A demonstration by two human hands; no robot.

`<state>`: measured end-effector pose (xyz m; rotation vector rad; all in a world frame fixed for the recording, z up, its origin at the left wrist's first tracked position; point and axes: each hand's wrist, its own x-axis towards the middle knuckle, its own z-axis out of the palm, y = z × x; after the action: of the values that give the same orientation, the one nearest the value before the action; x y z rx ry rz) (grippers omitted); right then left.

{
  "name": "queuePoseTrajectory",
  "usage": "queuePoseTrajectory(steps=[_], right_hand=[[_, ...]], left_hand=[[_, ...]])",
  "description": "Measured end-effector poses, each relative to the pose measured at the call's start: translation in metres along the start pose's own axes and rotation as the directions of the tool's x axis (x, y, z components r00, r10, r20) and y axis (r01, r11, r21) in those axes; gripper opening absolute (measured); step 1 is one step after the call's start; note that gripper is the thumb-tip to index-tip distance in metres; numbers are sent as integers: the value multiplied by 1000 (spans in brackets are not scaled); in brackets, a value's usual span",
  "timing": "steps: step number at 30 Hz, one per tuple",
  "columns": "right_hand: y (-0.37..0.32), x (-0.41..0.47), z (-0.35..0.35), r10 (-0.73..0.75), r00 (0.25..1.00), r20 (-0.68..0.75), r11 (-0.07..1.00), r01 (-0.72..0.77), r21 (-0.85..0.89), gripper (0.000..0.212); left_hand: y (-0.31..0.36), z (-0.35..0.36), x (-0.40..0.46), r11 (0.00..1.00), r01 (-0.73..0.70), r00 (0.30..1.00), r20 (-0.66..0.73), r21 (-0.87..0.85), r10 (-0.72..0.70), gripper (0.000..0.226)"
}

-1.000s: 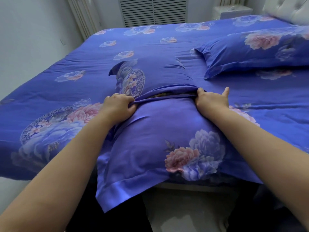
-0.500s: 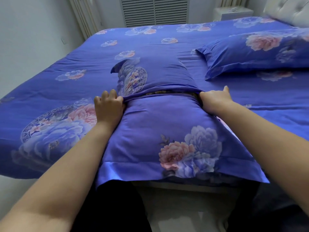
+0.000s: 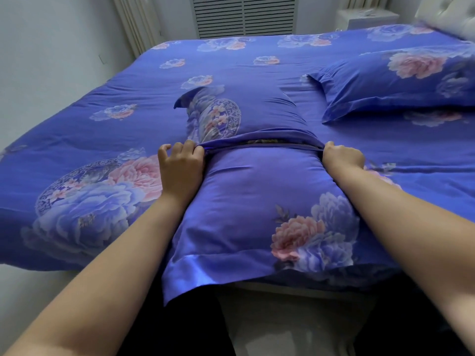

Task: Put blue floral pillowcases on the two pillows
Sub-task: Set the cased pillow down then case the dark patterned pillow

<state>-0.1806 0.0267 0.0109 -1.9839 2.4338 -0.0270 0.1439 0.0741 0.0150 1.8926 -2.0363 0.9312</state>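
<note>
- A plump pillow in a blue floral cotton pillowcase (image 3: 259, 201) lies at the near edge of the bed (image 3: 77, 140), its satin-edged flap hanging over the side.
- The left hand (image 3: 180, 167) pinches the case's opening at its left end, fingers (image 3: 189, 147) curled on the fold.
- The right hand (image 3: 343, 156) is clenched on the opening's right end.
- A dark strip shows in the gap, probably the inner pillow.
- A second blue floral cased pillow (image 3: 401, 80) rests far right, well apart.
</note>
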Motion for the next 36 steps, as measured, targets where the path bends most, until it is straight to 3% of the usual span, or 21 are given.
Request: queuePoseTrajectory(steps=[2, 4, 7, 9, 11, 16, 18, 20, 22, 23, 25, 27, 31, 33, 36], right_hand=[[-4, 0, 0, -38, 996, -78, 999, 38, 4, 31], [-6, -2, 0, -103, 970, -219, 994, 107, 6, 23], [0, -3, 5, -151, 923, -353, 985, 171, 27, 17], [5, -6, 6, -144, 937, -319, 980, 180, 89, 18], [7, -10, 0, -167, 943, -287, 957, 226, 185, 20], [-3, -12, -23, -307, 921, -241, 874, 373, 311, 27], [-15, -13, -35, -351, 909, -223, 820, 414, 395, 24], [-32, -15, -46, -407, 887, -218, 747, 461, 480, 31], [-53, -18, -55, -486, 850, -203, 697, 517, 497, 31], [-64, -19, -60, -528, 825, -200, 682, 553, 479, 27], [-81, -19, -70, -580, 792, -189, 657, 592, 466, 24], [-90, -14, -80, -573, 807, -144, 665, 561, 493, 29], [-82, 3, -86, -484, 873, -65, 842, 485, 238, 53], [-72, 7, -86, -456, 890, -28, 874, 454, 175, 59], [-55, 7, -93, -476, 873, 110, 860, 436, 266, 54]], left_hand=[[-3, 0, 6, 999, 15, 999, 36, 42, -17, 10], [-8, -1, 15, 988, 114, 983, 158, -102, -97, 8], [-11, 0, 30, 842, 436, 858, 428, -316, -284, 26], [-6, -1, 35, 889, 377, 885, 385, -261, -262, 24], [2, -2, 31, 939, 222, 960, 226, -262, -164, 23], [4, -17, 27, 902, 62, 997, 61, -427, -40, 22], [5, -21, 33, 840, 74, 997, 49, -537, -57, 16], [11, -25, 43, 707, 70, 997, 78, -704, -20, 14], [17, -34, 53, 555, 93, 973, 193, -827, 124, 17], [19, -39, 57, 533, 113, 938, 267, -839, 222, 20], [21, -45, 70, 600, 109, 870, 368, -793, 329, 26], [19, -45, 83, 688, 74, 844, 413, -722, 343, 37], [6, -36, 100, 828, 40, 843, 463, -559, 272, 38], [-5, -35, 99, 829, 40, 815, 498, -559, 296, 29], [-16, -36, 98, 781, -18, 750, 509, -624, 423, 20]])
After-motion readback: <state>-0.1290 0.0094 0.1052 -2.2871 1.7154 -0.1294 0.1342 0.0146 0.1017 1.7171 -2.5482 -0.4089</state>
